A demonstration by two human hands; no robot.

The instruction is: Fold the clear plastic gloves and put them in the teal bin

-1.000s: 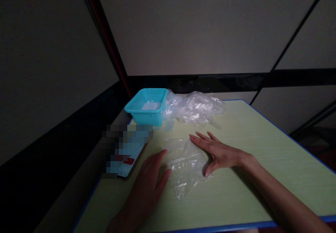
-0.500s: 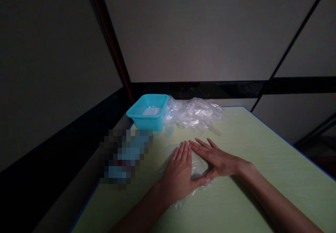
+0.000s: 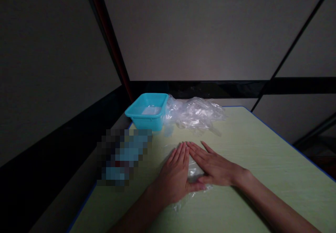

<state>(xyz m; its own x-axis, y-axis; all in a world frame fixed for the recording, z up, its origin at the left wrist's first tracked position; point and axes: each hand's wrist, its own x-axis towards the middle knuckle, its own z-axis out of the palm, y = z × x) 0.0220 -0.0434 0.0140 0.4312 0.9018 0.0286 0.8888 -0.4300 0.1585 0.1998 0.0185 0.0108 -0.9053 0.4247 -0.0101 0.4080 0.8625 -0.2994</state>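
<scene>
A clear plastic bag (image 3: 194,171) lies flat on the table beneath both hands, its crinkled edge showing toward me. My left hand (image 3: 175,175) rests palm down on its left side, fingers stretched forward and thumb out to the right. On the right side, my right hand (image 3: 211,163) presses down with fingers straight, the little finger spread from the others. The fingertips of the two hands meet at the far end and the thumbs touch or overlap near me, framing a patch of plastic. Whatever lies under the palms is hidden.
A turquoise plastic basket (image 3: 147,122) with something whitish inside stands at the back left. Beside it a heap of crumpled clear plastic bags (image 3: 199,114) lies against the wall. A blurred-out bluish object (image 3: 131,156) sits at the left edge of the pale green table (image 3: 267,156).
My right hand has slid slightly left and toward me, its fingers drawing closer together. My left hand has shifted a little left. The gap between the hands is narrower.
</scene>
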